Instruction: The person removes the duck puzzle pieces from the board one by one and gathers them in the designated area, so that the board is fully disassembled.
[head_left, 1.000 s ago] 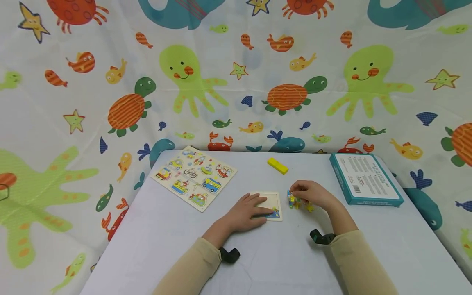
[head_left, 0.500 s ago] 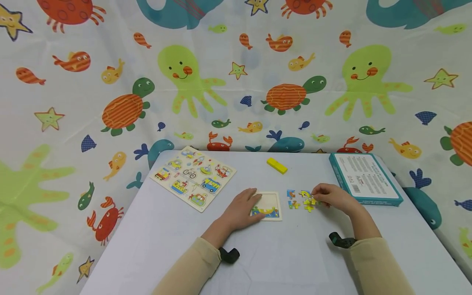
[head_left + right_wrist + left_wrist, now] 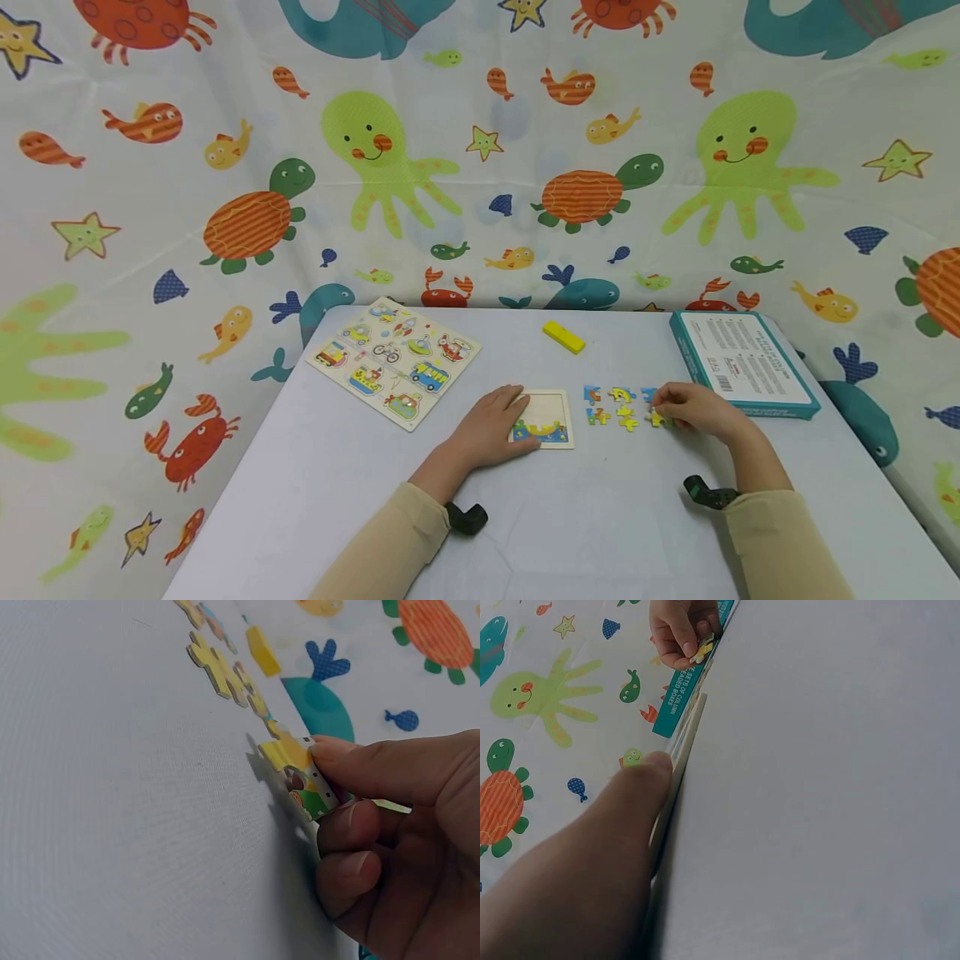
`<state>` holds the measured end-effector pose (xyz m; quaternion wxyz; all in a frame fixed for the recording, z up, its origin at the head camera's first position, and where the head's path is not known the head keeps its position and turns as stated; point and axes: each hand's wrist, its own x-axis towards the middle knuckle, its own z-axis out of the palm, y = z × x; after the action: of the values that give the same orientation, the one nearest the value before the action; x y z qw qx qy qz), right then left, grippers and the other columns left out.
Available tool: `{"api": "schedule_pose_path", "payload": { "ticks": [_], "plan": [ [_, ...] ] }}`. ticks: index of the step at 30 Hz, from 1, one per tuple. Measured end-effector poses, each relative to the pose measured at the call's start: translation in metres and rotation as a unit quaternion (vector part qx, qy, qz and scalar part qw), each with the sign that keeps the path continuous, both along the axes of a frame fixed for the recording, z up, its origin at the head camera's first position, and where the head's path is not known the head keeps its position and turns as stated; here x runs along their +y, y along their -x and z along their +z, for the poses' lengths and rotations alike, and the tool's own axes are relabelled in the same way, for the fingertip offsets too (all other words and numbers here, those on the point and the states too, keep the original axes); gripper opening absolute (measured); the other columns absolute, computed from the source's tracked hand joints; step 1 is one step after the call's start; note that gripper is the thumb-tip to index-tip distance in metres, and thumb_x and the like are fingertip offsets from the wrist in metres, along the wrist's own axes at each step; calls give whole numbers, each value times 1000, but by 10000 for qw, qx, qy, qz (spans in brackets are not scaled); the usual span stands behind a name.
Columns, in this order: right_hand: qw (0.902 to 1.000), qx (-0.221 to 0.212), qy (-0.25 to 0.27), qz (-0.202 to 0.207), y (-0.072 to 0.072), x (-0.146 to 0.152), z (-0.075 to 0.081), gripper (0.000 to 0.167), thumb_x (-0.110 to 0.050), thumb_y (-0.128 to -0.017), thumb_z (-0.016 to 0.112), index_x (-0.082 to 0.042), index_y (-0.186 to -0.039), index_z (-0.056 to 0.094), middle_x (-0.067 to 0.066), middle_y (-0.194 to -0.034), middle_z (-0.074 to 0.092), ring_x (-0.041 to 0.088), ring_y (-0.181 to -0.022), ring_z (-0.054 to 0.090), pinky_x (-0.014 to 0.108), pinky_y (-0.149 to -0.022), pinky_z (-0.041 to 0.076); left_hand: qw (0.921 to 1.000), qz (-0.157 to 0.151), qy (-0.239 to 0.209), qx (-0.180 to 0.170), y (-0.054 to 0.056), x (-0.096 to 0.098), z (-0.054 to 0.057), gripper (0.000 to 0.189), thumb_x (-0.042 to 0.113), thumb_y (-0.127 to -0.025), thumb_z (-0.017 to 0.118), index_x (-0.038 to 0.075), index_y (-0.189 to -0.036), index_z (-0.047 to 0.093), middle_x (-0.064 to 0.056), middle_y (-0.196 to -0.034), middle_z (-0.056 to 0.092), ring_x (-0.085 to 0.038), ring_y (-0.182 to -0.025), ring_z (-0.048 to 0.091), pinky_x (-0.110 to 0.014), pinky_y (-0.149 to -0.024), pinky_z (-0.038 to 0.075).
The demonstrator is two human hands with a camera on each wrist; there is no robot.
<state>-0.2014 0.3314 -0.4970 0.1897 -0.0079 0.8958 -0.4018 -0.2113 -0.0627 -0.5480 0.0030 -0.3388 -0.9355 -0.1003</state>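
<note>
My left hand [image 3: 489, 429] rests with its fingers extended on the left side of a small wooden puzzle tray [image 3: 553, 407]. A strip of blue and yellow picture fills the tray's lower part. Right of the tray, my right hand [image 3: 703, 410] pinches a puzzle piece [image 3: 304, 774] between thumb and fingers. That piece is yellow, green and white, and stands tilted just over the table in the right wrist view. Several loose jigsaw pieces [image 3: 622, 395] lie in two rows between the tray and my right hand.
A pale board with vehicle pictures [image 3: 397, 360] lies at the back left. Behind the loose pieces sits a yellow block [image 3: 564, 337]. A teal box [image 3: 750, 362] with a white label lies at the back right, close to my right hand. A sea-animal cloth hangs behind the table.
My right hand has moved rightward along the loose pieces, which now lie spread out in rows. My left hand has drawn back slightly, uncovering more of the tray's picture.
</note>
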Motion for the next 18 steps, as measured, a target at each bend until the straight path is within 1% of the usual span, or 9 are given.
{"api": "schedule_pose_path", "payload": {
  "ticks": [5, 8, 11, 13, 16, 18],
  "plan": [
    [10000, 41, -42, -53, 1, 4, -6, 20, -29, -96, 64, -11, -106, 66, 4, -77, 56, 18, -66, 52, 26, -56, 41, 10000, -39, 11, -56, 0, 0, 2, 85, 71, -91, 47, 16, -155, 34, -3, -162, 29, -22, -149, 27, -39, -122, 28],
    [9999, 80, -68, 9, 2, 6, -8, 21, -30, -97, 63, -11, -106, 66, 3, -77, 56, 18, -65, 51, 27, -55, 41, 10000, -48, 7, -70, 0, 0, 1, 86, 71, -91, 47, 17, -155, 33, -3, -162, 29, -22, -150, 27, -39, -122, 28],
    [9999, 64, -97, -35, 2, 7, -10, 22, -31, -96, 64, -12, -106, 67, 2, -76, 56, 17, -64, 51, 26, -55, 41, 10000, -47, 28, -61, 1, -1, -1, 86, 72, -91, 46, 17, -156, 32, -3, -162, 28, -21, -150, 26, -39, -122, 27],
    [9999, 100, -119, -1, 2, 7, -11, 24, -32, -97, 63, -11, -107, 67, 2, -77, 57, 17, -64, 51, 27, -55, 41, 10000, -34, 24, -65, 1, 0, -2, 86, 72, -91, 47, 17, -156, 32, -2, -162, 28, -21, -150, 26, -39, -122, 27],
    [9998, 106, -141, -118, 2, 7, -12, 24, -34, -96, 64, -12, -107, 68, 3, -79, 58, 18, -66, 52, 27, -56, 42, 10000, -6, 29, -78, 1, 0, -2, 86, 72, -90, 47, 18, -156, 32, -2, -162, 28, -21, -150, 26, -38, -122, 27],
    [9996, 159, -185, -125, 1, 7, -12, 26, -34, -96, 64, -12, -109, 68, 4, -83, 59, 19, -69, 53, 28, -57, 43, 10000, 7, 30, -86, 0, 0, -1, 86, 72, -90, 47, 18, -156, 32, -2, -162, 28, -21, -150, 26, -38, -122, 27]
  ]
}}
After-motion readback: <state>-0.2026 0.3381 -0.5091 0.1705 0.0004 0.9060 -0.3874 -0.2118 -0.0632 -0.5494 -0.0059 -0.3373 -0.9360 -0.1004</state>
